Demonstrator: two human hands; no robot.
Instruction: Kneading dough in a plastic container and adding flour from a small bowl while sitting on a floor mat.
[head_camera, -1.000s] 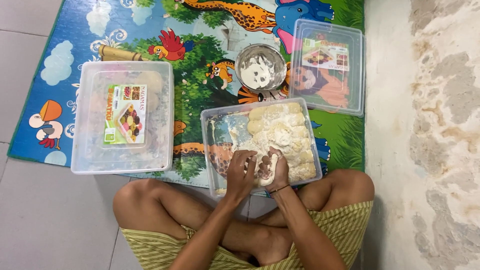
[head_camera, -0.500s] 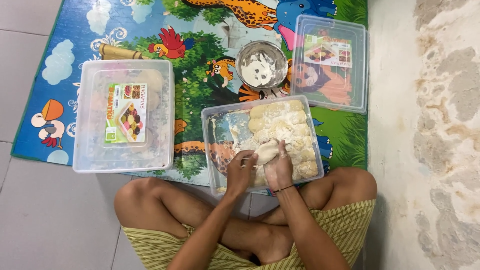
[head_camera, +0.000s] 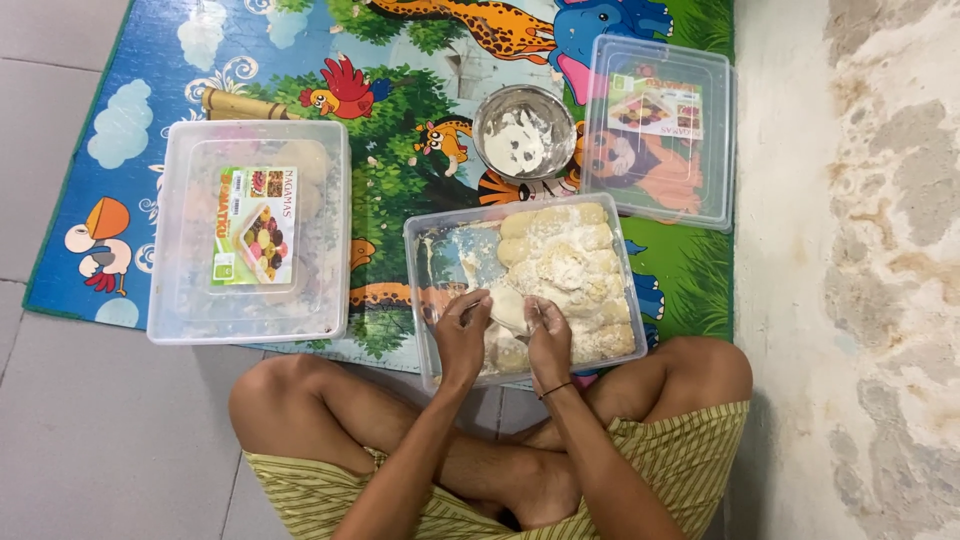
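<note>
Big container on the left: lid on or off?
On. The clear lid with its label sheet covers the left container; pale dough pieces show dimly through it.

So the open clear plastic tub (head_camera: 428, 300) of floured dough pieces (head_camera: 565, 265) sits centre frame on the cartoon animal play mat (head_camera: 400, 190). The lidded clear plastic box (head_camera: 250, 230) is to its left, the round metal bowl (head_camera: 524, 130) just above it, and the flat clear lid (head_camera: 660, 130) is upper right.

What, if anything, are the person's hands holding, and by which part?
Both hands, left hand and right hand, hold one pale floured dough piece by its near end, above the clear tray.
</note>
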